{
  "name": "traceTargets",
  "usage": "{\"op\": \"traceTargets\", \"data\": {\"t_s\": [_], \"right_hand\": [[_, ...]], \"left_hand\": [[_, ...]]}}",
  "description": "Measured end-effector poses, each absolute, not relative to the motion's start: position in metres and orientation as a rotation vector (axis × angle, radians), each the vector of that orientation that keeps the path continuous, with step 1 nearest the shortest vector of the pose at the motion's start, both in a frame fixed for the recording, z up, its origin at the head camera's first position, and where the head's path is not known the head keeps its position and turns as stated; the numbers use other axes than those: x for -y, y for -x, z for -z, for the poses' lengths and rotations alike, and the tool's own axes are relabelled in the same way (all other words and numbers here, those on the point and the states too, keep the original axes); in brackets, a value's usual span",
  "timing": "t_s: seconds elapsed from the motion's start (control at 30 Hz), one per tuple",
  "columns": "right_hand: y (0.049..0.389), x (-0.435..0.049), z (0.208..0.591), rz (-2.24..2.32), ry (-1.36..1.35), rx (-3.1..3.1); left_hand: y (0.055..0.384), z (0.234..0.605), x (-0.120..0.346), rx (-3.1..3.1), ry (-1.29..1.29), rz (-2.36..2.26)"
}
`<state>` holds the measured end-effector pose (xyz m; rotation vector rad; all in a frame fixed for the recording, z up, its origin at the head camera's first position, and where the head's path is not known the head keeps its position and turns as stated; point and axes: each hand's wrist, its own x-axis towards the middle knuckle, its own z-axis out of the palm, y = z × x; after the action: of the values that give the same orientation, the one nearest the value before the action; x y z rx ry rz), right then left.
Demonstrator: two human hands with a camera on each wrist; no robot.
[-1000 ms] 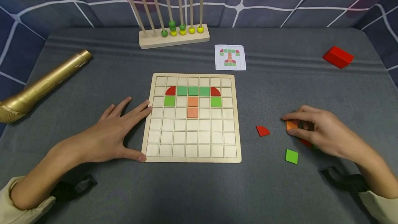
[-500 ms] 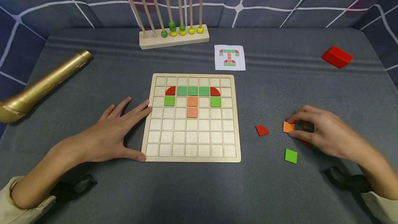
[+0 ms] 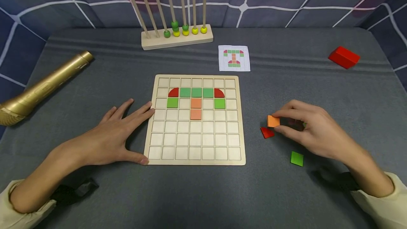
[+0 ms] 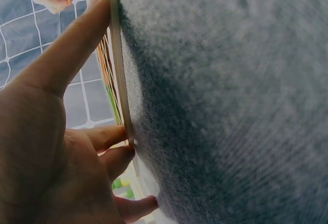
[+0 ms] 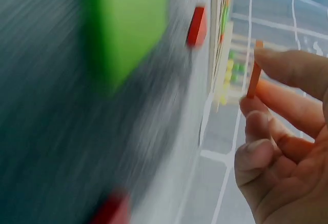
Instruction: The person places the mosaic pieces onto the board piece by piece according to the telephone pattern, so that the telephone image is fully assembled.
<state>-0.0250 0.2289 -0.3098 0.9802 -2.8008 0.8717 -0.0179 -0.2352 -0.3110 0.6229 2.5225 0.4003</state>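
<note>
My right hand (image 3: 313, 128) pinches an orange square tile (image 3: 273, 121) by its edges between thumb and forefinger. In the right wrist view the tile (image 5: 253, 75) shows edge-on, lifted off the table. Just below it in the head view lies a red quarter-circle tile (image 3: 267, 132). A green square tile (image 3: 297, 158) is nearer me. My left hand (image 3: 111, 137) lies with spread fingers, thumb and fingertips against the left edge of the wooden grid board (image 3: 195, 139). On the board, red, green and orange tiles form a T-like top and stem.
A small card (image 3: 234, 68) with a printed tile pattern lies behind the board. Further back stands a wooden bead rack (image 3: 152, 44) with tall rods. A gold microphone (image 3: 51, 86) is at the left, and a red block (image 3: 344, 57) at the back right.
My right hand has picked up the orange tile and carried it left, toward the board, over the red quarter-circle. My left hand stays at the board's edge.
</note>
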Motion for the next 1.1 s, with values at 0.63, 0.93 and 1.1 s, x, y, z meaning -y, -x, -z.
{"op": "traceTargets", "data": {"t_s": [0.63, 0.93, 1.1], "right_hand": [[0.037, -0.089, 0.308, -0.851, -1.215, 2.933], [0.043, -0.07, 0.316, -0.842, -1.191, 3.01], [0.043, -0.072, 0.316, -0.873, -1.193, 3.006]], "left_hand": [[0.018, 0.309, 0.235, -2.536, -0.636, -0.408], [0.017, 0.311, 0.234, -2.549, -0.639, -0.413], [0.017, 0.31, 0.235, -2.549, -0.637, -0.422]]}}
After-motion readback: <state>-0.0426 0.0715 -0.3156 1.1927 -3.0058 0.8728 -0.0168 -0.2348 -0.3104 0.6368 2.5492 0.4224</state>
